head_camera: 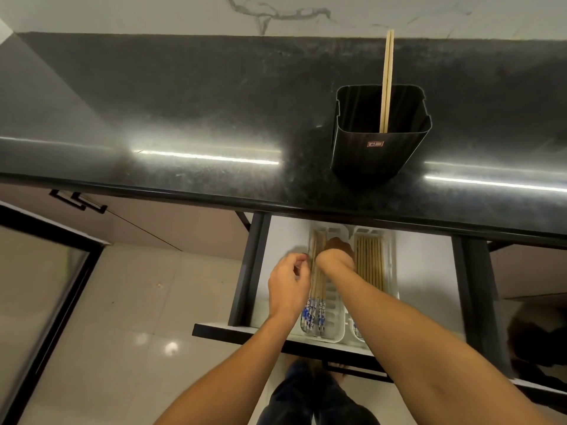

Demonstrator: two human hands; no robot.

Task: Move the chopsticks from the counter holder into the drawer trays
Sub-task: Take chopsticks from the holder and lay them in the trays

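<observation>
A black holder stands on the dark counter with one pair of pale wooden chopsticks leaning in it. Below, the open drawer holds a white tray with two compartments. Chopsticks with blue-patterned ends lie in the left compartment, plain wooden chopsticks in the right one. My left hand hovers at the left compartment, fingers curled and apart. My right hand is down in the tray over the left compartment's far end; its fingers are hidden.
The black counter runs across the view with a marble wall behind. The drawer's front panel juts toward me. A cabinet handle is at the left, a glass door lower left, tiled floor below.
</observation>
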